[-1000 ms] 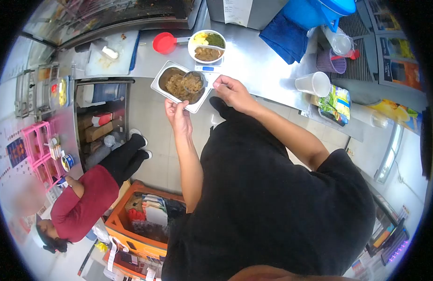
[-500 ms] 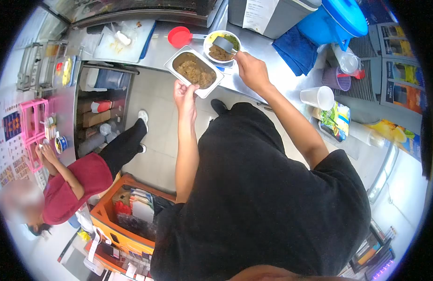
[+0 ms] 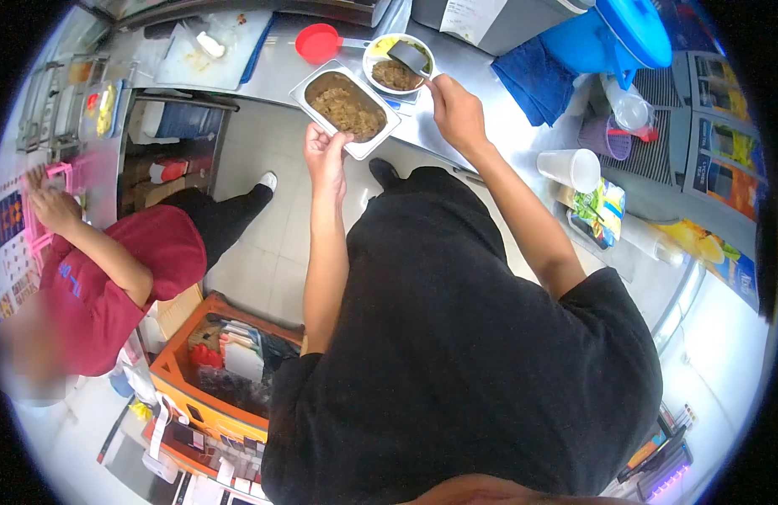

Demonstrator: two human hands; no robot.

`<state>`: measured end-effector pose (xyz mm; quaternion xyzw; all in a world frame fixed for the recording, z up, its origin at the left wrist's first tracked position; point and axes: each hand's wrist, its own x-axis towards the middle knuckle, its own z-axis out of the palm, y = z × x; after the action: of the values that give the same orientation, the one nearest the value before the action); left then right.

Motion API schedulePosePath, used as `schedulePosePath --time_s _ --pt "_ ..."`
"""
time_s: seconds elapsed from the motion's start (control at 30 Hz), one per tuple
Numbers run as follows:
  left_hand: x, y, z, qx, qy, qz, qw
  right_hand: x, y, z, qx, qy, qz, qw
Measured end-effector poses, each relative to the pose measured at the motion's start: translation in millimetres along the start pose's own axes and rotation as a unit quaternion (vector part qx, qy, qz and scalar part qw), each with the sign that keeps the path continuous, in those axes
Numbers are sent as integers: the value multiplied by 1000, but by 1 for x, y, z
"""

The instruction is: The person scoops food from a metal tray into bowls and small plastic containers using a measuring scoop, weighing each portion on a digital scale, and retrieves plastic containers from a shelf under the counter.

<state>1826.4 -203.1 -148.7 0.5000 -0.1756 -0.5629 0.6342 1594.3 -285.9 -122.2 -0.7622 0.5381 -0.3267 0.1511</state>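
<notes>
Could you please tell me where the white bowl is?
In the head view, the white bowl is at top centre, between the red scoop and right hand.

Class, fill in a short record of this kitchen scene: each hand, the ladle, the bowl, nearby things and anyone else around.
Left hand: holding a tray of brown food by its edge
Right hand: gripping the ladle by its handle
Ladle: over the bowl; contact unclear
Bowl: white, holding yellow, green and brown portions
Nearby: red cup, blue cloth
Other person: red shirt, at picture left

The bowl (image 3: pixel 366 65) sits between cutting board (image 3: pixel 234 61), left, and cloth (image 3: pixel 532 86), right — the pan (image 3: pixel 300 93) nearer the body.
</notes>
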Motion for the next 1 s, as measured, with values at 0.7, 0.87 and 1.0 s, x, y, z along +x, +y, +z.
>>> schedulePosePath --time_s 0.7,0.87,1.0 --pt "-32 1 -49 -41 1 11 999 4 10 -18 453 -14 351 820" --pt "-35 4 -45 -31 -3 22 999 5 8 -45 553 -20 406 727" --pt "-37 4 -45 -33 -11 21 999 7 2 -62 554 -26 392 734"
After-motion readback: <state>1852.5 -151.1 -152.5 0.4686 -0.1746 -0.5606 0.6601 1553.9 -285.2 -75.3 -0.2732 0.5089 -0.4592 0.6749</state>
